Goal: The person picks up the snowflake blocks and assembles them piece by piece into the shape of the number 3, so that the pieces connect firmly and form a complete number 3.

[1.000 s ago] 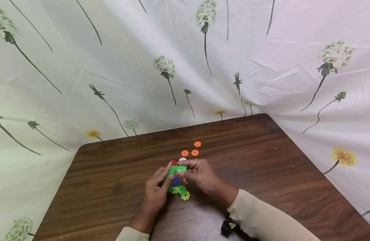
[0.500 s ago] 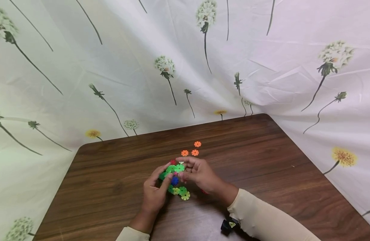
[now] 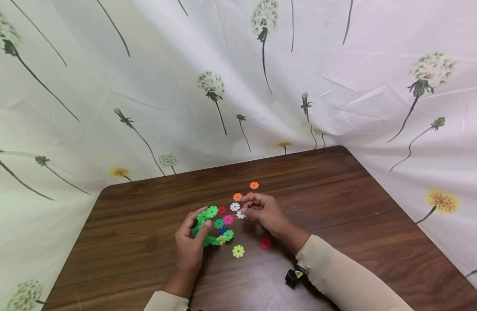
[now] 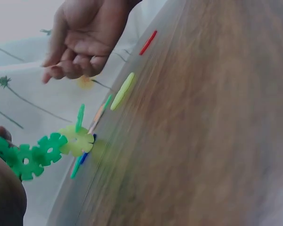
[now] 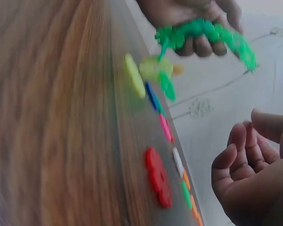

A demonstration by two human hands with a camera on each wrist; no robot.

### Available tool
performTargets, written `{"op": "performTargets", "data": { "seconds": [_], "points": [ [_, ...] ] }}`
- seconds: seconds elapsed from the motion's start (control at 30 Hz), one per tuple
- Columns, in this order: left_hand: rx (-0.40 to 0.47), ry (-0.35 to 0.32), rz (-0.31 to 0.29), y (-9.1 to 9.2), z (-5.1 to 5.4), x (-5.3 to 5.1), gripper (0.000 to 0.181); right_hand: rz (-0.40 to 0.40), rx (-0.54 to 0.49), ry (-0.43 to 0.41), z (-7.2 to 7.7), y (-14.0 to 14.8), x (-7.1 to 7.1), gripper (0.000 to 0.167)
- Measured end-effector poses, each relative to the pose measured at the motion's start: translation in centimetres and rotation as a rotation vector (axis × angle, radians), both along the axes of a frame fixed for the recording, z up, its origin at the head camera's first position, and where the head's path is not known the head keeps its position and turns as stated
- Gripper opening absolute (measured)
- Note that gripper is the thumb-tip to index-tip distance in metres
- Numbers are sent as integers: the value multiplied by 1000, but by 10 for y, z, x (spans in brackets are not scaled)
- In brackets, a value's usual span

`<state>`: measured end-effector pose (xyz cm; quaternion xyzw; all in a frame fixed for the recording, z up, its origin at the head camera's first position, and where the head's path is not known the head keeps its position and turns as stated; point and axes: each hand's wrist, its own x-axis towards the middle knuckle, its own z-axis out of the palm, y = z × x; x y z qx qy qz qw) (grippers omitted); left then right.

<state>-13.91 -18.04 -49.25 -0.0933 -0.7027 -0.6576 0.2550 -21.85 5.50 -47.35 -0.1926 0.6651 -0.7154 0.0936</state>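
My left hand (image 3: 189, 246) grips a curved chain of slotted plastic discs (image 3: 212, 211), mostly green with a yellow one near its lower end. In the left wrist view, this yellow disc (image 4: 74, 141) has a green disc standing crosswise in it. The chain hangs above the table in the right wrist view, with fingers behind it. To the right hovers my right hand (image 3: 270, 216), its fingers loosely bent; the right wrist view shows nothing between them. Close to its fingertips, in the head view, are two white discs (image 3: 235, 207).
Loose discs lie on the brown table (image 3: 320, 198): orange (image 3: 254, 185) at the back, pink (image 3: 228, 220), teal (image 3: 219, 223) and red (image 3: 222, 210) mid-table, yellow (image 3: 238, 251) and another red disc (image 3: 265, 243) nearer me. A flower-printed cloth (image 3: 164, 108) hangs behind.
My left hand has drawn the chain to the left, uncovering discs on the table. The right hand has come away from it, slightly right and farther back.
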Motion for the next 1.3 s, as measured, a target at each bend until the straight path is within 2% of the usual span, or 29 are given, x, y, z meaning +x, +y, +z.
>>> {"op": "performTargets", "data": {
  "seconds": [0.1, 0.23, 0.33, 0.43, 0.57, 0.83, 1.03, 1.3],
  "points": [
    [-5, -6, 14, -3, 0, -1, 32, -64, 28, 8, -4, 5, -7, 36],
    [-18, -3, 48, -4, -1, -3, 30, -151, 101, 113, -11, 10, -17, 31],
    [-17, 8, 70, -4, -1, -4, 28, -213, 195, 203, -19, 14, -23, 25],
    [-18, 19, 79, -3, -1, -4, 27, -243, 297, 252, -27, 16, -28, 22],
    [-26, 28, 85, -3, -3, -5, 27, -232, 409, 310, -33, 18, -31, 21],
    [-31, 26, 72, -2, -2, -5, 29, -183, 653, 333, -31, 17, -31, 32],
    [-31, -10, 53, 1, -1, -2, 29, -171, 707, 332, -27, 15, -30, 28],
    [-25, -61, 40, 5, -3, 0, 29, -153, 725, 311, -27, 14, -30, 19]
  ]
}}
